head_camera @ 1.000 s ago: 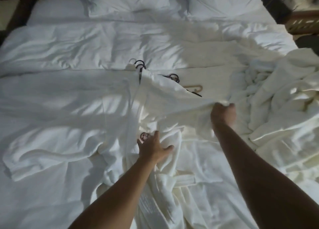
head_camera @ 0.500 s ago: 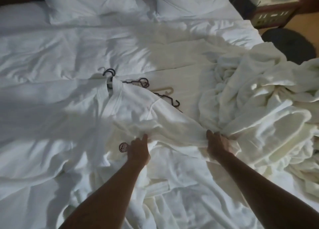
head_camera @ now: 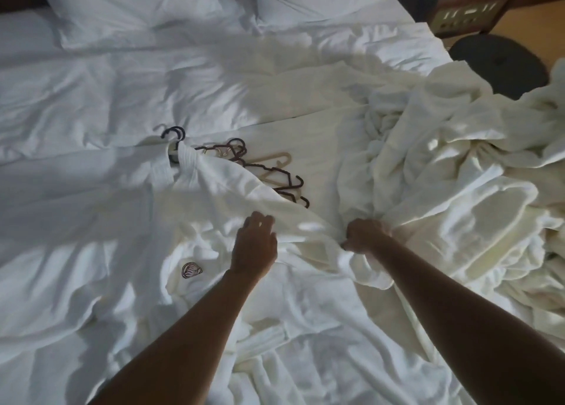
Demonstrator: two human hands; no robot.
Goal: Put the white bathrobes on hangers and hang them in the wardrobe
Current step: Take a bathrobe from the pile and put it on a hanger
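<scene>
A white bathrobe (head_camera: pixel 214 190) with a dark crest on its pocket lies spread on the bed, a dark hanger hook (head_camera: pixel 174 132) showing at its collar. My left hand (head_camera: pixel 255 242) rests on the robe's front with fingers loosely spread. My right hand (head_camera: pixel 363 235) grips the robe's sleeve end, fingers curled into the cloth. Loose hangers (head_camera: pixel 266 172), dark and beige, lie just beyond the robe's shoulder. A heap of more white bathrobes (head_camera: pixel 458 175) fills the bed's right side.
The bed (head_camera: pixel 122 83) has a rumpled white duvet and two pillows (head_camera: pixel 137 4) at the head. A wooden nightstand (head_camera: pixel 467 13) and a dark round stool (head_camera: pixel 498 62) stand beyond the bed's right edge.
The view has shifted left and closer. My left hand slid up onto the robe's front. My right hand pulled the sleeve down toward me, uncovering more of the loose hangers.
</scene>
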